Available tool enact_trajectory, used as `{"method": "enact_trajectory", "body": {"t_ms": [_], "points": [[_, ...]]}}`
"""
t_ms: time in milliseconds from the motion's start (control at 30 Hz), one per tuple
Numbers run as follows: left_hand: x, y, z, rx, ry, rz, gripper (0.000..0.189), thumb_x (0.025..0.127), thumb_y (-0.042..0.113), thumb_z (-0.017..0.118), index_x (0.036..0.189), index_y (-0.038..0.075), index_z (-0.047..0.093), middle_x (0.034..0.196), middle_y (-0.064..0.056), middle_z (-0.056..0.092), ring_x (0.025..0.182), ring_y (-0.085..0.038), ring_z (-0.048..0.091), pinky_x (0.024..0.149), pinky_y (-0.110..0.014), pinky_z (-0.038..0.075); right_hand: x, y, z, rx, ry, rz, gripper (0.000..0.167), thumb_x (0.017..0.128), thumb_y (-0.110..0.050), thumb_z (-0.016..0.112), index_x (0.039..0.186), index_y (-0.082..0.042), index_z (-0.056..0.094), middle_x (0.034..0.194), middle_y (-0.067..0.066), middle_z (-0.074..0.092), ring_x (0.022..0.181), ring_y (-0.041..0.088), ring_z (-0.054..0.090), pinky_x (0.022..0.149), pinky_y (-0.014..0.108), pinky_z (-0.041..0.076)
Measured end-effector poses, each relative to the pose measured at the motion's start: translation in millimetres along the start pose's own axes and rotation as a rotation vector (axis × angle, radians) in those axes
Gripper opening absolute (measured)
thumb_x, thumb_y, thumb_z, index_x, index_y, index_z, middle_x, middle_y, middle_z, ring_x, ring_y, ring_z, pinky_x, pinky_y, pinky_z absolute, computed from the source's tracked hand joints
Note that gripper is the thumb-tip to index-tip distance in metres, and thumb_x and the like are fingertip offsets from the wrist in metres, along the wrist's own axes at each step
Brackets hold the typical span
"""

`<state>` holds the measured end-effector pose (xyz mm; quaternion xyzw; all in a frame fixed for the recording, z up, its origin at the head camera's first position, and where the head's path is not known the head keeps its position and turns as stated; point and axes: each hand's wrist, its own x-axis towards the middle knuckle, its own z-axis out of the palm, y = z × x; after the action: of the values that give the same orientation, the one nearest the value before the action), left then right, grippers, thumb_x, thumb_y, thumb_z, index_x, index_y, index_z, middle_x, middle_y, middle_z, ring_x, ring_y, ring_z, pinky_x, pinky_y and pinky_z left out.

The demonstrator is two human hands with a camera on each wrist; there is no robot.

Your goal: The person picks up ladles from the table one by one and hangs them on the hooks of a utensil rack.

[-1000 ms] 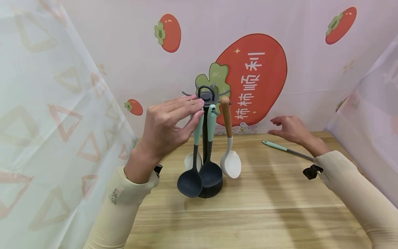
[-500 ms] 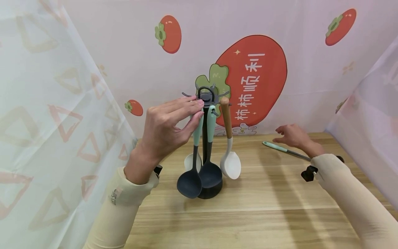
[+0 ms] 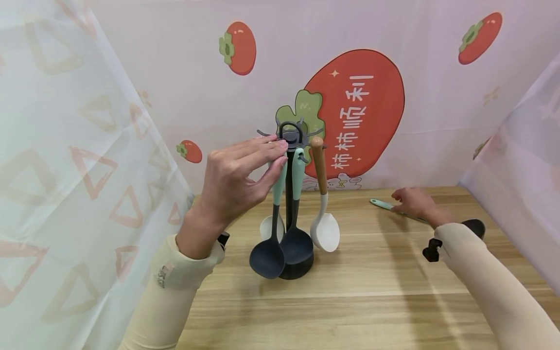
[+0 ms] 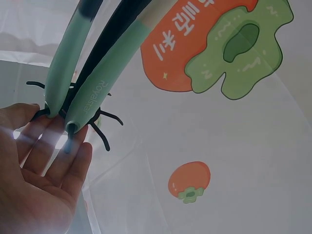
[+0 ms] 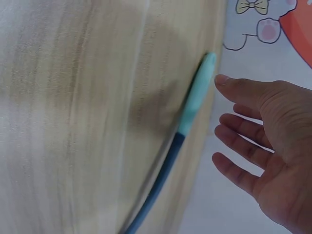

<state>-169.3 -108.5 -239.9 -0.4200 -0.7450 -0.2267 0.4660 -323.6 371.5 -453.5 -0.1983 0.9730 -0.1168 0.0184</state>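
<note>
A black utensil rack (image 3: 289,139) stands on the table, hooks spread around its top. Two dark ladles with mint handles hang from it, the left ladle (image 3: 267,257) and the right ladle (image 3: 296,245). Beside them hangs a white ladle (image 3: 325,232) with a wooden handle. My left hand (image 3: 238,172) holds the rack's top by a hook, thumb and fingers at the mint handle ends (image 4: 90,100). My right hand (image 3: 417,201) hovers with loose fingers by a mint-handled utensil (image 5: 197,92) lying on the table; its dark head (image 3: 474,226) is partly hidden behind the sleeve.
Another white utensil (image 3: 271,228) hangs behind the ladles, mostly hidden. The wooden table (image 3: 350,301) runs back to a white curtain (image 3: 175,63) printed with persimmons. Fabric walls also close off the left and right sides.
My right hand has come down and slightly rightward to the mint handle of the lying utensil. The left hand, the rack and its hanging ladles stay where they were.
</note>
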Motion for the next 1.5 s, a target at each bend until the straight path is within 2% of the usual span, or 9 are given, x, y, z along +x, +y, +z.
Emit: {"method": "enact_trajectory", "body": {"t_ms": [267, 533, 767, 900, 1200, 1400, 1500], "points": [[0.8, 0.4, 0.6, 0.002, -0.002, 0.004, 0.02, 0.097, 0.009, 0.075, 0.113, 0.0, 0.082, 0.11, -0.013, 0.081, 0.109, -0.028, 0.078, 0.098, -0.043, 0.062, -0.6, 13, 16, 0.04, -0.033, 0.069, 0.048, 0.088, -0.018, 0.085, 0.121, 0.014, 0.07, 0.111, 0.03, 0.074, 0.102, 0.046, 0.071, 0.087, 0.061, 0.058], [0.6, 0.5, 0.6, 0.004, -0.004, 0.006, 0.02, 0.097, 0.009, 0.075, 0.113, 0.0, 0.082, 0.11, -0.013, 0.081, 0.11, -0.028, 0.077, 0.097, -0.043, 0.062, 0.8, 15, 26, 0.037, -0.015, 0.113, 0.041, 0.088, -0.017, 0.085, 0.116, 0.011, 0.072, 0.102, 0.024, 0.075, 0.091, 0.036, 0.07, 0.081, 0.057, 0.058], [0.3, 0.4, 0.0, 0.006, 0.001, 0.007, 0.02, 0.097, 0.009, 0.075, 0.113, 0.0, 0.082, 0.11, -0.014, 0.081, 0.109, -0.028, 0.078, 0.096, -0.044, 0.063, 1.5, 15, 35, 0.008, 0.03, 0.103, 0.026, 0.091, -0.013, 0.081, 0.108, 0.006, 0.077, 0.102, 0.022, 0.076, 0.085, 0.034, 0.069, 0.075, 0.054, 0.058], [0.4, 0.3, -0.2, 0.005, 0.001, 0.005, 0.02, 0.097, 0.009, 0.075, 0.113, 0.0, 0.082, 0.11, -0.013, 0.081, 0.109, -0.028, 0.078, 0.096, -0.044, 0.063, 3.1, 16, 40, 0.009, 0.065, 0.101, 0.023, 0.092, -0.012, 0.08, 0.107, 0.006, 0.077, 0.101, 0.023, 0.075, 0.085, 0.037, 0.069, 0.074, 0.055, 0.057], [0.3, 0.5, 0.0, 0.004, 0.0, 0.002, 0.02, 0.097, 0.009, 0.075, 0.113, 0.0, 0.082, 0.11, -0.013, 0.081, 0.109, -0.028, 0.078, 0.096, -0.043, 0.063, 4.6, 20, 51, 0.017, 0.107, 0.104, 0.021, 0.095, -0.007, 0.077, 0.107, 0.01, 0.076, 0.099, 0.027, 0.071, 0.094, 0.047, 0.068, 0.082, 0.061, 0.057], [-0.7, 0.5, -0.1, 0.008, -0.001, -0.002, 0.02, 0.097, 0.009, 0.075, 0.113, -0.001, 0.082, 0.11, -0.014, 0.081, 0.109, -0.029, 0.078, 0.096, -0.044, 0.063, 3.2, 15, 53, 0.006, 0.135, 0.094, 0.018, 0.096, -0.005, 0.075, 0.106, 0.01, 0.077, 0.101, 0.027, 0.071, 0.095, 0.046, 0.068, 0.082, 0.061, 0.057], [-0.8, 0.7, -0.1, 0.009, -0.003, -0.003, 0.02, 0.097, 0.009, 0.075, 0.113, -0.001, 0.082, 0.11, -0.013, 0.081, 0.11, -0.028, 0.077, 0.096, -0.044, 0.063, 1.4, 15, 55, -0.018, 0.147, 0.082, 0.014, 0.096, -0.005, 0.074, 0.102, 0.007, 0.077, 0.097, 0.025, 0.069, 0.092, 0.044, 0.068, 0.078, 0.059, 0.057]]}}
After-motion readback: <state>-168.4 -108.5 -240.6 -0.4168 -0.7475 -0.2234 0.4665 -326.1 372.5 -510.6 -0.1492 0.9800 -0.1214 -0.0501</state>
